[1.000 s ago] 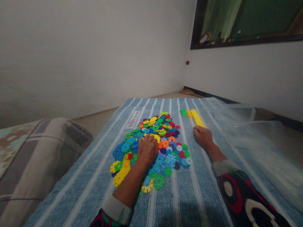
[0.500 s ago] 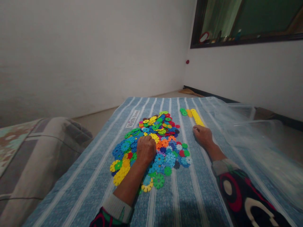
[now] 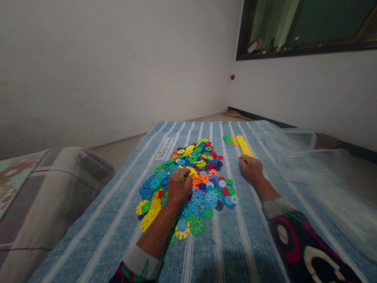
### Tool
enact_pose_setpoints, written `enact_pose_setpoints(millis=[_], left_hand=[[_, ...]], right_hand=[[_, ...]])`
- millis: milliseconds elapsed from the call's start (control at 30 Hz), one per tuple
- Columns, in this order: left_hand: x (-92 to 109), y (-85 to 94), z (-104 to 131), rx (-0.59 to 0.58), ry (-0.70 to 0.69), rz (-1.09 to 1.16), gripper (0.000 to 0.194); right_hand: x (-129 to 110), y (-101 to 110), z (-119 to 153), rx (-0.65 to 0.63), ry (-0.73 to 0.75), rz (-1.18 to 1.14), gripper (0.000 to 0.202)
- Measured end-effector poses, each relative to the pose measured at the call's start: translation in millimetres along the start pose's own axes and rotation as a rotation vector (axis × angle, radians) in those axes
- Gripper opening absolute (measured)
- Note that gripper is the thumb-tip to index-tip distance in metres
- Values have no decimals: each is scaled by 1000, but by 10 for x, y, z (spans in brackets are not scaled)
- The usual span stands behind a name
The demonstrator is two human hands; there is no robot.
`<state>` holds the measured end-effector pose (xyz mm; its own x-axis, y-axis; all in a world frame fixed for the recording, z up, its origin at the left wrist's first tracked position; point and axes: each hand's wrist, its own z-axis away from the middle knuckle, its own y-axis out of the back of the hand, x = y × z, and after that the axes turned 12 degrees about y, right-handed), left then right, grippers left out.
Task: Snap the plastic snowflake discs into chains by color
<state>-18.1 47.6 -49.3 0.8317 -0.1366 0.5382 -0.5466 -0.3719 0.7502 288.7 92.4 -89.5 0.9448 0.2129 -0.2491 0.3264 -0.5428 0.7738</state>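
Note:
A pile of flower-shaped plastic discs [image 3: 198, 198] in many colours lies on the striped blue cloth. My left hand [image 3: 179, 188] is over the middle of the pile, fingers curled and thumb drawn in, beside a yellow notched disc [image 3: 193, 172]. Whether a disc is between its fingertips is hidden. To the right of the pile, my right hand [image 3: 251, 169] is closed low over the cloth, at the near end of a row of overlapping yellow discs [image 3: 244, 146]. What its fingers hold, if anything, does not show.
Orange discs [image 3: 235, 141] and green discs [image 3: 227, 139] lie left of the yellow row. Clear plastic containers [image 3: 316, 165] stand along the right side. The cloth [image 3: 118, 220] bears a "With love" label [image 3: 165, 148]. A fabric-covered piece of furniture [image 3: 67, 184] is at the left.
My left hand has shifted slightly left and turned, so the thumb side now shows with a small gap by the fingers. My right hand has barely moved.

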Motion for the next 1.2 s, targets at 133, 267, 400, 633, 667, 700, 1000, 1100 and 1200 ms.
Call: enact_pose_setpoints(millis=[133,267,400,633,667,700,1000,1100,1200], left_hand=[[97,43,50,48,-36,116,11],[208,72,118,-4,-54,245,12],[267,91,171,-55,-44,358,18],[275,87,175,-85,-2,399,21],[269,85,175,-85,-2,400,21],[261,83,175,-81,-1,396,21],[201,58,194,-76,-28,330,24],[212,48,206,-91,-64,298,23],[217,53,217,-93,-80,280,22]], right_hand=[[-235,-4,-23,44,93,-208,25],[-681,36,-12,-118,244,-587,24],[-1047,128,15,-283,338,-810,25],[-1144,222,-11,-365,341,-888,18],[-1114,235,-35,-370,314,-900,18],[-1067,252,-66,-373,287,-910,19],[85,399,-192,49,-303,-519,30],[373,366,-115,64,-383,-436,31],[488,317,-71,33,-389,-377,32]])
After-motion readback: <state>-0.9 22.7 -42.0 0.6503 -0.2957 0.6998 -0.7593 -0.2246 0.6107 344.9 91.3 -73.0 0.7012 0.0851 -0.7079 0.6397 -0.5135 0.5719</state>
